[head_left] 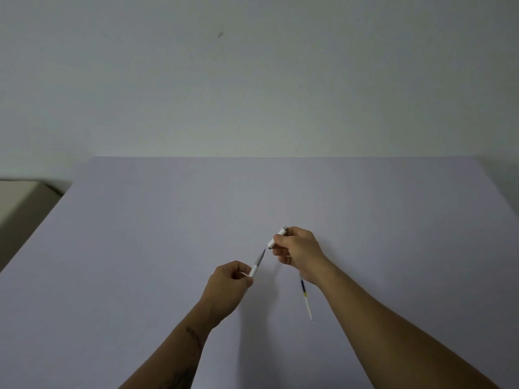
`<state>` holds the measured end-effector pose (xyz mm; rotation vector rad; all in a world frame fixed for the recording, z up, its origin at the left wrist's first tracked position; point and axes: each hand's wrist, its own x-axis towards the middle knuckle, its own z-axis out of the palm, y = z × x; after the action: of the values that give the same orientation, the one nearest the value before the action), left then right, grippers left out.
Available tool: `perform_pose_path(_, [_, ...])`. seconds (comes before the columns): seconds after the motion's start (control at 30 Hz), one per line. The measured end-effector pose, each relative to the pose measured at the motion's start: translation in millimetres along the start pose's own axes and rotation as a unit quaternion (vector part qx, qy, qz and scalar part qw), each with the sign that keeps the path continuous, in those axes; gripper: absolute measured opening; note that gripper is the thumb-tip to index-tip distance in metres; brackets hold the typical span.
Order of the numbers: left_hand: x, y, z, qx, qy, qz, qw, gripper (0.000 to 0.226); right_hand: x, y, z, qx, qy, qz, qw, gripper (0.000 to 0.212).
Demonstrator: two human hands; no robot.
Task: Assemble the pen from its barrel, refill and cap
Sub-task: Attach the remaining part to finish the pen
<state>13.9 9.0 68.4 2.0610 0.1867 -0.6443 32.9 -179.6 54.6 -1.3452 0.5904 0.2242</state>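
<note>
My left hand (229,282) grips a white pen barrel (257,265) whose dark pointed tip angles up and to the right. My right hand (299,252) holds a short white cap (276,238) tilted with its open end down-left, a small gap from the barrel's tip. A thin refill (306,300) with a dark and yellow band lies on the table under my right wrist, its upper end hidden by the hand.
The work surface is a pale lavender table (140,248) against a plain wall. A beige object (25,197) sits beyond the table's left edge.
</note>
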Motion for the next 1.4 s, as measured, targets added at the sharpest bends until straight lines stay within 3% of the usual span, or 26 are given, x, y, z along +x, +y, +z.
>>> perform_pose_path(0.3, [-3.3, 5.0, -1.3, -0.005, 0.026, 0.031, 0.999, 0.009, -8.4, 4.0, 6.3, -0.043, -0.093, 0.057, 0.993, 0.014])
perform_pose_path(0.73, [2.4, 23.0, -2.3, -0.042, 0.109, 0.09, 0.989, 0.01, -10.1, -19.4, 21.1, 0.002, -0.069, 0.018, 0.997, 0.008])
perform_pose_path(0.97, [6.0, 12.7, 11.4, 0.001, 0.124, 0.165, 0.978, 0.01, -11.1, 2.4, 31.5, -0.083, 0.056, -0.066, 0.993, 0.038])
perform_pose_path(1.2, [23.7, -47.4, -11.3, 0.221, 0.149, 0.221, 0.938, 0.031, -16.4, 37.0, 26.0, -0.287, 0.08, -0.066, 0.952, 0.05])
perform_pose_path(1.4, [38.8, -101.6, -26.5, 0.439, 0.038, 0.179, 0.88, 0.068, -29.7, 68.9, 47.3, -0.405, 0.1, -0.037, 0.908, 0.037])
